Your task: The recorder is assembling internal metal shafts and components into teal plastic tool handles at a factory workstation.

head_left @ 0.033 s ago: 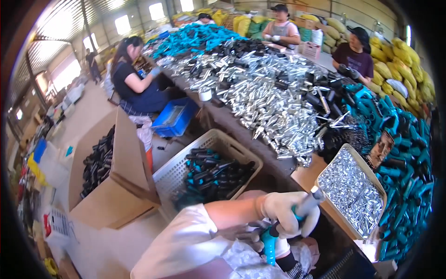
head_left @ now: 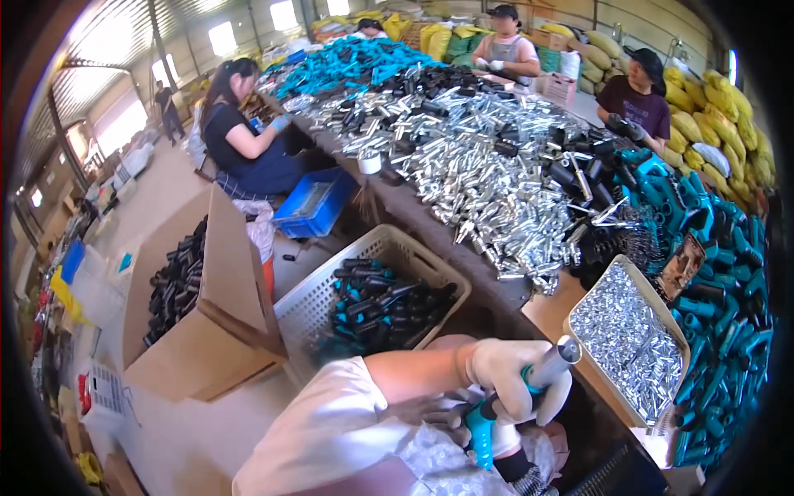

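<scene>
Brown-edged, the long worktable (head_left: 455, 252) carries heaped silver tubes (head_left: 488, 182). Left of it stands an open cardboard box (head_left: 236, 248); along its near edge, a perforated plastic crate (head_left: 302, 310). On my side of the worktable, my white-gloved left hand (head_left: 513, 376) wraps a teal tool handle (head_left: 480, 434), tipped by a silver cylinder (head_left: 558, 357). My grey-gloved right hand (head_left: 447, 420) meets it lower down, mostly hidden; I cannot tell its grip.

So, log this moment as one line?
left hand: gripping metal-ended teal piece | right hand: at teal handle, grip partly hidden | to the right: tray of small metal pieces
</scene>
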Available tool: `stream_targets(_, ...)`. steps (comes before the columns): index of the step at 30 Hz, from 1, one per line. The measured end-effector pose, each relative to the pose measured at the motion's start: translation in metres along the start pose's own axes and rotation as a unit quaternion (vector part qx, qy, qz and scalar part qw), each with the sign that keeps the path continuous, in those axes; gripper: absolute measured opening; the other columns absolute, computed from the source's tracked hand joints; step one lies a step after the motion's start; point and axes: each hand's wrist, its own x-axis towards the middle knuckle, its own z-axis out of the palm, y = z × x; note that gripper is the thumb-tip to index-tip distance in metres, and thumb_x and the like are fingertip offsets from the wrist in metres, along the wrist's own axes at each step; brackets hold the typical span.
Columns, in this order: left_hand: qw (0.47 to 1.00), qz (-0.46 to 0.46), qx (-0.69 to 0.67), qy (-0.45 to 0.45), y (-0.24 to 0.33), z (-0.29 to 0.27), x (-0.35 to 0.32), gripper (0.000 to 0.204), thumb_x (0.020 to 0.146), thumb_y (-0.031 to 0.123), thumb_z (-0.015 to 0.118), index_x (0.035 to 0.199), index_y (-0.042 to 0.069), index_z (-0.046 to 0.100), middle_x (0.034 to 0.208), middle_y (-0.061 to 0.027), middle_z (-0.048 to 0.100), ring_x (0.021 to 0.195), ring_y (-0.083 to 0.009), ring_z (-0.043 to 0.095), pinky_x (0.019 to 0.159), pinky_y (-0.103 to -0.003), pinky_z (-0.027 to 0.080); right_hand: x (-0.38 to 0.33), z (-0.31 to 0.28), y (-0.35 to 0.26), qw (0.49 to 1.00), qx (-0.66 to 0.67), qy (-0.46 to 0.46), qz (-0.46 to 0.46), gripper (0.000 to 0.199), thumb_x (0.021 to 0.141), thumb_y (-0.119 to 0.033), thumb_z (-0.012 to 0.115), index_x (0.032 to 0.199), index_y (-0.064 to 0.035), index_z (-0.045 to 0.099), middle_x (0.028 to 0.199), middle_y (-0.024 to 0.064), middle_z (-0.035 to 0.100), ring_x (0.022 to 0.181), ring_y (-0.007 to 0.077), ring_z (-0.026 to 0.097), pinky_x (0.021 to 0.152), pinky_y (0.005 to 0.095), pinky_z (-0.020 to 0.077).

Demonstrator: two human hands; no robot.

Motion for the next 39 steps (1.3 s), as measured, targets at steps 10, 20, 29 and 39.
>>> stream_targets(10,0.842,0.392,-0.142,0.341,-0.015,0.016,-0.007,0.027,0.094,0.025,0.067,0.112,0.007,0.058,0.056,0.0022,0.038,0.042,-0.0118,0.038,0.044,-0.034,0.038,0.001,-0.009,-0.026,0.886,-0.317,0.164,-0.296,0.033,0.094,-0.027,0.066,0.109,0.0024,0.068,0.092,0.0119,0.071,0.080,0.0202,0.068,0.073,0.0329,0.0552)
stream_targets(20,0.802,0.405,-0.231,0.374,-0.002,-0.003,-0.023,0.023,0.100,0.036,0.056,0.088,0.017,0.055,0.057,0.0093,0.031,0.045,-0.0060,0.028,0.047,-0.027,0.027,-0.081,0.041,-0.046,0.824,-0.461,-0.021,-0.327,0.020,0.093,-0.008,0.067,0.111,0.0012,0.070,0.107,0.0091,0.072,0.099,0.0218,0.066,0.091,0.0360,0.0514)
stream_targets(29,0.783,0.396,-0.298,0.377,-0.014,-0.032,-0.031,0.025,0.105,0.024,0.052,0.117,0.007,0.066,0.064,0.0093,0.030,0.052,-0.0025,0.032,0.055,-0.025,0.028,-0.095,0.075,-0.091,0.762,-0.560,-0.067,-0.319,0.023,0.096,-0.019,0.057,0.108,-0.0005,0.064,0.089,0.0145,0.066,0.088,0.0313,0.065,0.081,0.0381,0.0523)
stream_targets(39,0.776,0.352,-0.296,0.431,-0.025,-0.031,-0.011,0.019,0.104,0.017,0.053,0.088,0.011,0.059,0.062,0.0088,0.027,0.051,-0.0040,0.027,0.056,-0.025,0.027,-0.088,0.034,-0.061,0.781,-0.461,0.101,-0.408,0.025,0.094,-0.009,0.061,0.116,-0.0016,0.069,0.084,0.0128,0.062,0.070,0.0262,0.062,0.068,0.0367,0.0529)
